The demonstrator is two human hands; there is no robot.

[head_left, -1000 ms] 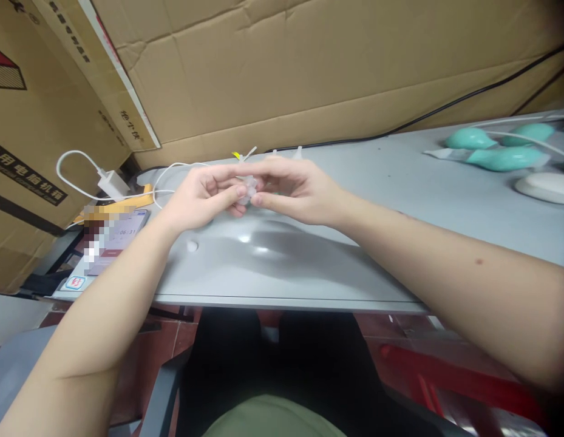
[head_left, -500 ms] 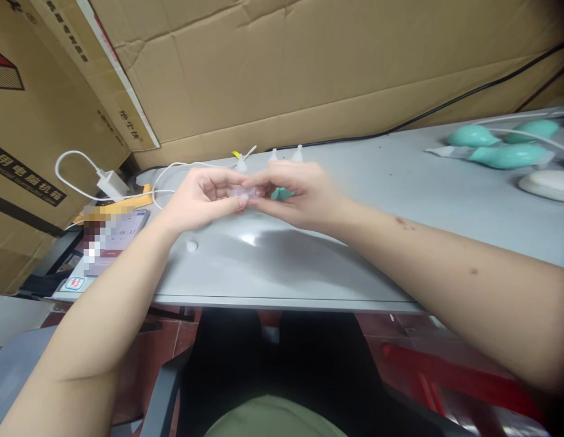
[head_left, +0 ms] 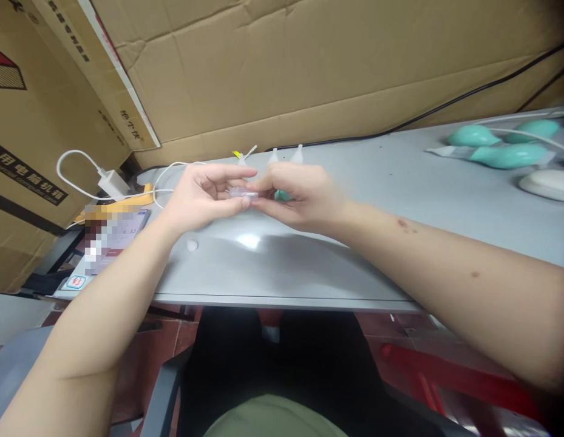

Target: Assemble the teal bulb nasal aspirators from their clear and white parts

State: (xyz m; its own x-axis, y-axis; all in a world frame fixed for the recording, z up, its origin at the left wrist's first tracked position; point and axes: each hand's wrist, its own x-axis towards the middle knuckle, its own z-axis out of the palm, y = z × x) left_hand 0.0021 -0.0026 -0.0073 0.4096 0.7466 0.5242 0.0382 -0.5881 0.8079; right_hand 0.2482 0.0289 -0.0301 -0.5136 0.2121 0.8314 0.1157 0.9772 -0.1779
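Note:
Over the grey table (head_left: 286, 279), my hands meet fingertip to fingertip. My left hand (head_left: 204, 193) is closed in a pinch on a small clear plastic tube-like piece (head_left: 241, 193). My right hand (head_left: 300, 194) is closed too, its thumb and fingers at the right end of that piece. A bit of teal bulb (head_left: 282, 195) shows within the curl of my right hand; the fingers hide most of it. Just beyond the hands stand whitish pointed nozzles (head_left: 297, 154), their lower parts hidden. A small white round piece (head_left: 191, 246) lies on the table near my left wrist.
Teal bulbs with clear tips (head_left: 509, 156) lie at the right, beside a white mouse-like object (head_left: 548, 184). A phone (head_left: 122, 240), yellow power strip (head_left: 122, 209) and white charger (head_left: 113, 184) with cable sit at left. Cardboard (head_left: 309, 73) stands along the back.
My left index finger has lifted and straightened slightly, so more of the clear piece shows. Both hands stay in nearly the same place.

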